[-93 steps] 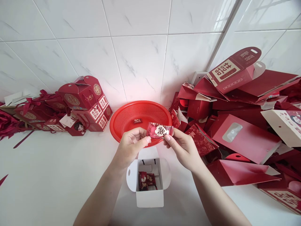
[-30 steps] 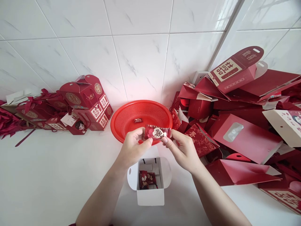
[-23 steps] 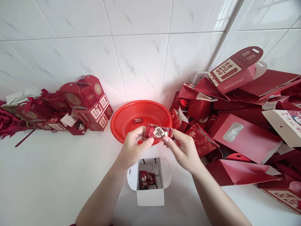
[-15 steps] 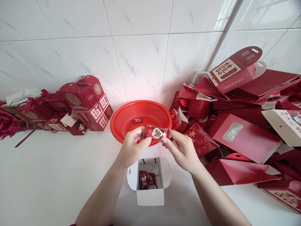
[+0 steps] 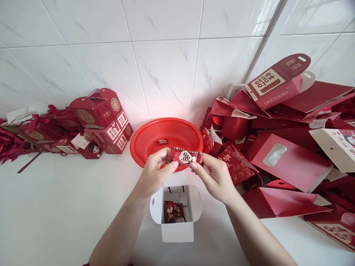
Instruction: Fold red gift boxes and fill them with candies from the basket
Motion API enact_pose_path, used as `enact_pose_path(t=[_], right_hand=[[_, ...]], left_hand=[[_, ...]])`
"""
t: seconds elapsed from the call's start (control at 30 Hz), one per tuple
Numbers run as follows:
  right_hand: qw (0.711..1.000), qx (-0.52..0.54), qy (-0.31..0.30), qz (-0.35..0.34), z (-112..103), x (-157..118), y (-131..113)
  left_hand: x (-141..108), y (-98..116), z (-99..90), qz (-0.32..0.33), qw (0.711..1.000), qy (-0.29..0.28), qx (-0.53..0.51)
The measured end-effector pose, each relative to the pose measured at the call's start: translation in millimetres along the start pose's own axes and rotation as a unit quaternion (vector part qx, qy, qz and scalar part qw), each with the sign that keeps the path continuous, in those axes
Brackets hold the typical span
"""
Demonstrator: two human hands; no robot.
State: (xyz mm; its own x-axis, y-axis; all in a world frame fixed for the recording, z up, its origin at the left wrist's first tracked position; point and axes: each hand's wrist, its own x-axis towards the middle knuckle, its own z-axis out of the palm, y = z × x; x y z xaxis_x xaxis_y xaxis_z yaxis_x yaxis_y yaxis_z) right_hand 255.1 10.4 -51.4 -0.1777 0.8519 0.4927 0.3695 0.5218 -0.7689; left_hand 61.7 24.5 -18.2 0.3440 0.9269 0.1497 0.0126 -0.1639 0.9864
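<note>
A dark red wrapped candy [image 5: 185,156] printed "SWEET SUGAR" is stretched between my two hands, its face toward me. My left hand [image 5: 158,170] pinches its left end with thumb and fingers, and my right hand [image 5: 215,176] grips the right end. Both are held over the front rim of a red perforated plastic basket [image 5: 144,136]. One small wrapped candy [image 5: 163,142] lies inside that basket. Below my hands a white-lined gift box [image 5: 177,232] stands with its flaps spread, and several red candy packets [image 5: 174,212] rest on its bottom.
Closed red gift boxes [image 5: 111,125] are stacked at the left against the tiled wall [image 5: 166,74], beside ribboned boxes [image 5: 44,129]. A large heap of red cartons [image 5: 288,159] fills the right side. White tabletop [image 5: 69,207] shows at the front left.
Almost nothing differs. Both hands keep the candy in the same place over the basket rim, and the gift box stays where it was.
</note>
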Motion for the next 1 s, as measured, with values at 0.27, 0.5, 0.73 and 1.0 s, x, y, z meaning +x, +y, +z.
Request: enact_pose_path(t=[0.27,0.5,0.73,1.0], right_hand=[[1.0,0.014,-0.011,-0.009,-0.2,-0.3,-0.8],[1.0,0.009,-0.021,-0.011,1.5,0.8,-3.1],[1.0,0.009,-0.02,-0.015,3.0,0.5,-0.9],[1.0,0.014,0.023,-0.009,-0.3,-2.0,0.1]], left_hand=[[0.8,-3.4,-1.6,-0.001,1.0,0.029,0.004],[0.6,-2.2,-1.3,0.019,0.999,0.032,-0.008],[-0.2,-0.9,0.0,0.033,0.999,0.028,-0.001],[-1.3,0.1,1.2,0.02,1.0,0.009,0.01]])
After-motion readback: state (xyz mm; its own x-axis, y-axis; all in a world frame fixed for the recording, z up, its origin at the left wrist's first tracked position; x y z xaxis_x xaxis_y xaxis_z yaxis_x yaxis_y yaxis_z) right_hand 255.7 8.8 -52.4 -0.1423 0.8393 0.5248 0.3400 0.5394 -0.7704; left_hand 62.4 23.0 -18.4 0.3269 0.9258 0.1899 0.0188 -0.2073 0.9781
